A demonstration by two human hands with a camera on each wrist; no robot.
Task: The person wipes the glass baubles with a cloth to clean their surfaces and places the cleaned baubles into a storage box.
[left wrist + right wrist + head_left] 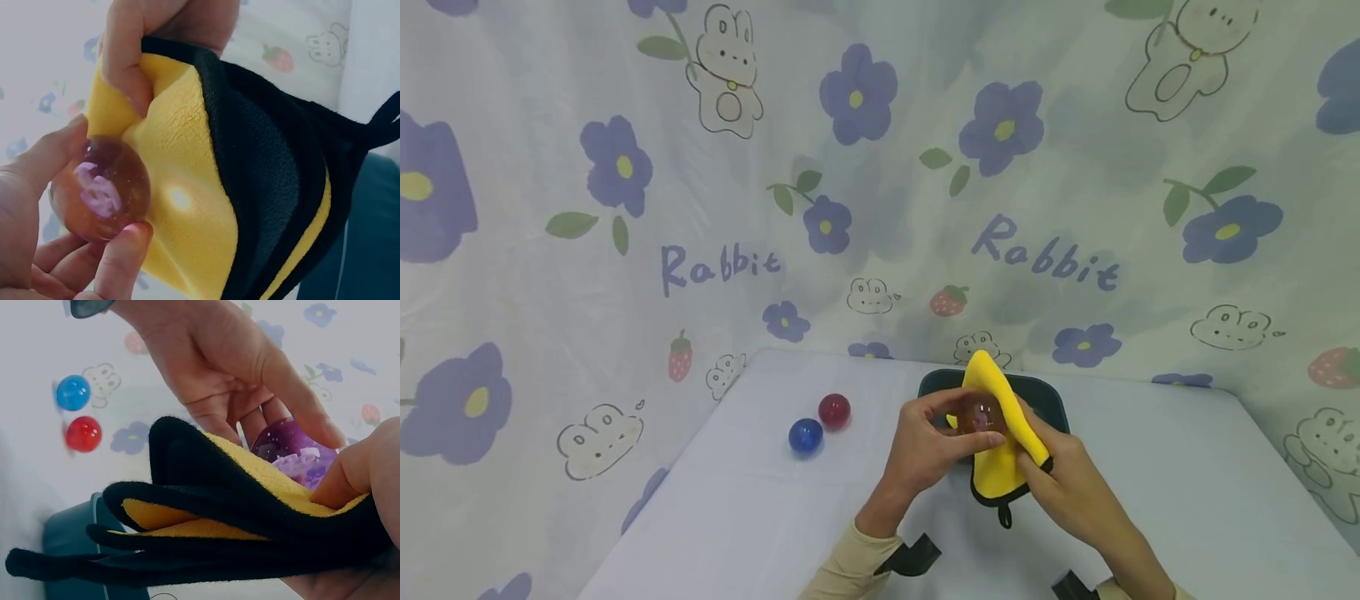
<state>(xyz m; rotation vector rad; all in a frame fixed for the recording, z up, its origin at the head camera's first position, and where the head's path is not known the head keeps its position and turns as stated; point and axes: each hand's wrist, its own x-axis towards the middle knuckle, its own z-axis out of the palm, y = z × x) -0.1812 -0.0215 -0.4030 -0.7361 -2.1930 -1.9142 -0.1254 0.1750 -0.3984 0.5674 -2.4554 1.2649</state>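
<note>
Beige sleeves, black wrist straps

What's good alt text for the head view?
A person's left hand holds a clear ball while the right hand presses a yellow, black-edged cloth against it, above a dark green tray. A red ball and a blue ball sit to the left on the white table.

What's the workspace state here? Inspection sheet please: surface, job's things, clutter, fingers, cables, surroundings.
Surface: pale table, flat.
Job's things: clear ball held against yellow-and-black cloth, above dark green tray.
Clutter: blue ball and red ball side by side on the table, left of the tray.
Fingers: left hand grips the clear ball; right hand pinches the cloth.
Cables: nothing seen.
Surroundings: rabbit-and-flower curtain behind and on both sides.
</note>
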